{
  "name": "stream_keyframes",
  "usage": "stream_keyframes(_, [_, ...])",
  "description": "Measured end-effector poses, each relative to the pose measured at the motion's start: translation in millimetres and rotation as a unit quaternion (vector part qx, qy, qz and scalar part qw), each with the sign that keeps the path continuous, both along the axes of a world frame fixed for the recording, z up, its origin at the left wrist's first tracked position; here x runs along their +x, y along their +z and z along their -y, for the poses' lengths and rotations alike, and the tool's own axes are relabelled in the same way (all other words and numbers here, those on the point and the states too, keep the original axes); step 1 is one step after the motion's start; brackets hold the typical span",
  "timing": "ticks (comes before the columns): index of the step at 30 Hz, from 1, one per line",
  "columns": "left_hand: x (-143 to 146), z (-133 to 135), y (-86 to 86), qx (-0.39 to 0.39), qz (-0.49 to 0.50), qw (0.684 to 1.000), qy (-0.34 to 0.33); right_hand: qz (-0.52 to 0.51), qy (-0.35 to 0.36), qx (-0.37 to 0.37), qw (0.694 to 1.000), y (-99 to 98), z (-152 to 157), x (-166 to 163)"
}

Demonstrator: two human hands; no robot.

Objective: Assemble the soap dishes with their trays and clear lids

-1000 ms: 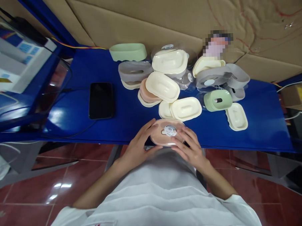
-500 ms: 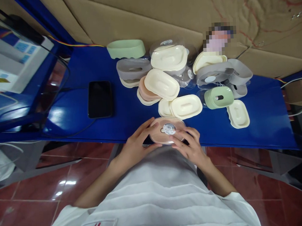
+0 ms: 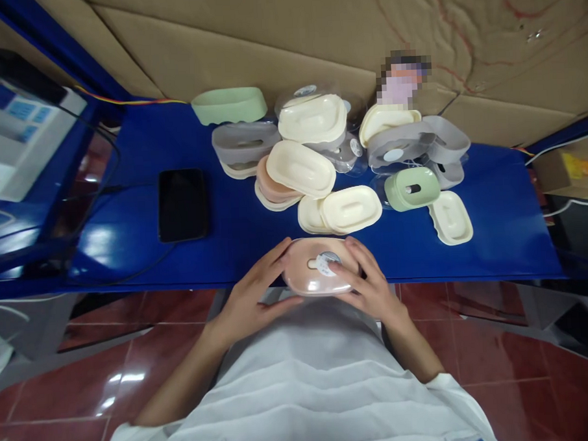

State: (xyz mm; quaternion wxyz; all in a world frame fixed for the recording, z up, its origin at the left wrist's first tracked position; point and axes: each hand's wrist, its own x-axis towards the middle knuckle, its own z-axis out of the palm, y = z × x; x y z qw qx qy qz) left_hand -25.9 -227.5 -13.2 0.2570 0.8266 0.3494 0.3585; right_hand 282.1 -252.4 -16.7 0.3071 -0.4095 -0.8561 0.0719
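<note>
A pink oval box with a glossy clear cover, a small slot and a round white sticker is held at the table's front edge, close to my body. My left hand is curved round its left end, fingertips at the far rim and thumb along the near side. Around the right end, my right hand grips it, with one finger lying on the sticker. Just beyond the box lie two overlapping cream oval trays.
Farther back on the blue table are green boxes, grey boxes, another pink box and more cream trays. A black device with a cable lies left. Cardboard lines the back.
The pink box has tipped slightly, and the fingers of both hands have shifted outward to its ends. My right hand has fewer fingers over the top. The camera view has shifted a little.
</note>
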Motion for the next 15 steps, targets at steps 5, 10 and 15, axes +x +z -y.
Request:
stream_keyframes(5, [-5.2, -7.4, 2.7, 0.007, -0.054, 0.999, 0.001, -0.004, -0.192, 0.161, 0.968, 17.2, 3.0, 78.8])
stream_keyframes(10, [3.4, -18.9, -7.3, 0.086, -0.158, 0.983, 0.044, 0.028, -0.451, 0.286, 0.845, 3.4, -7.7, 243.9])
stream_keyframes(15, [14.0, -19.3, -12.2, 0.116, -0.210, 0.969, 0.065, -0.023, -0.611, 0.182, 0.770, -39.3, -25.0, 349.1])
